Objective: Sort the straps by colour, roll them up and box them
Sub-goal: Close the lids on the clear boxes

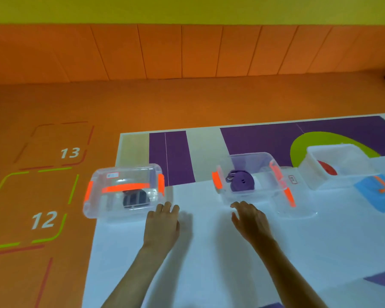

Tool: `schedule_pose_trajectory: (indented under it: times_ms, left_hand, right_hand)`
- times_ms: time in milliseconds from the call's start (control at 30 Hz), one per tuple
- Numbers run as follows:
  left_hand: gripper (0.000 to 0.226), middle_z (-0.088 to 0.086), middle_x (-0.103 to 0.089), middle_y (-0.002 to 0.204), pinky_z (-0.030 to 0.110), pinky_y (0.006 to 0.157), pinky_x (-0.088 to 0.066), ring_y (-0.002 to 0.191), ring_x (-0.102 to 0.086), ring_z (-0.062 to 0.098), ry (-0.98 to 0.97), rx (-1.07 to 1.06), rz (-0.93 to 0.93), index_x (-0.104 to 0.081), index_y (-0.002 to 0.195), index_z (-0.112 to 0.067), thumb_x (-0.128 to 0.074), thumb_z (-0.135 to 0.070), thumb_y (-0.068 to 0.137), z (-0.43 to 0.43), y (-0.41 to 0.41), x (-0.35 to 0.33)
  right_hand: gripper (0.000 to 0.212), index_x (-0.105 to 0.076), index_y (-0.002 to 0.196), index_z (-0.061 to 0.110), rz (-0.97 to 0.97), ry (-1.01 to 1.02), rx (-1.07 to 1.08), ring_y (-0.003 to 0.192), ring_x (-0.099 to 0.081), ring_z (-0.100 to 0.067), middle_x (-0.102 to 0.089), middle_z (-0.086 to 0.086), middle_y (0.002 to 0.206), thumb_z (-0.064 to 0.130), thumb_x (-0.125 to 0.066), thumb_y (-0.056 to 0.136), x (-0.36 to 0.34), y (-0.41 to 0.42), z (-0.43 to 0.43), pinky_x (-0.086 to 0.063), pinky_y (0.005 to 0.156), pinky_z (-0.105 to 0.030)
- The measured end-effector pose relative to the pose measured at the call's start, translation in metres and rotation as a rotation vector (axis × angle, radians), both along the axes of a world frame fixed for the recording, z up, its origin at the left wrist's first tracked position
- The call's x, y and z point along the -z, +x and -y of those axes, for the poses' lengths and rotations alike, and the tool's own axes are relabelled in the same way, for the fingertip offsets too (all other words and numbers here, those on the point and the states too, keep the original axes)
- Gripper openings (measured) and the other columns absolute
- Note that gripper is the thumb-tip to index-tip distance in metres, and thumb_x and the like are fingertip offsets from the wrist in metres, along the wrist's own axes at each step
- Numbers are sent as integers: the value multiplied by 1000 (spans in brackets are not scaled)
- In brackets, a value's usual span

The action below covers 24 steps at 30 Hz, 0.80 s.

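Head view | black strap (135, 197) was boxed, lidded, left | purple strap (241, 182), red strap (327, 169) were boxed, unlidded | left hand (162, 223), right hand (250, 221) were loosely spread, nothing held | closing judged remaining.

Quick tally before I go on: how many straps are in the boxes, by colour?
black strap: 1
purple strap: 1
red strap: 1
Total: 3
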<state>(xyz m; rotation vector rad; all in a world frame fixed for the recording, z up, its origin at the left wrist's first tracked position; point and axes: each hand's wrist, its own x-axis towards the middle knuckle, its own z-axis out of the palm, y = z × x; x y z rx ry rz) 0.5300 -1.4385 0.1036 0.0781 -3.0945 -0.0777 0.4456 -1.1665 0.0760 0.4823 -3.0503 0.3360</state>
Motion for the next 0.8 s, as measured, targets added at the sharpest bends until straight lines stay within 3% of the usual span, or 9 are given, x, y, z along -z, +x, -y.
schedule_pose_trajectory:
  times_ms: [100, 233, 400, 800]
  left_hand:
    - [42, 6, -66, 83, 39, 51, -50, 71, -66, 30, -20, -11, 31, -74, 86, -15, -95, -16, 50, -55, 1, 1]
    - [39, 5, -65, 81, 37, 52, -49, 70, -66, 29, -37, -21, 73, -73, 85, -16, -94, -17, 53, -115, 4, -5]
    - [36, 3, -65, 83, 37, 50, -48, 70, -65, 28, -42, 4, 87, -74, 86, -17, -93, -17, 56, -158, -13, -8]
    - [34, 3, -67, 93, 39, 53, -50, 79, -66, 28, 73, 31, 109, -73, 92, -18, -89, -13, 63, -212, -106, 22]
  right_hand:
    - [30, -75, 95, 18, 55, 32, -12, 72, -72, -31, -70, -3, 84, 15, -90, 70, 3, -4, -56, -55, 52, -39]
    - [17, -74, 103, 16, 123, 11, 22, 88, -72, -34, -72, -6, 97, 16, -77, 86, 0, -5, -118, -57, 68, -43]
    - [23, -68, 122, 23, 171, 4, 65, 109, -68, -25, -69, 0, 117, 27, -59, 101, -3, -24, -163, -53, 87, -38]
    - [27, -66, 127, 27, 307, 47, 191, 114, -69, -22, -69, 3, 127, 32, -58, 102, 8, -94, -223, -54, 91, -36]
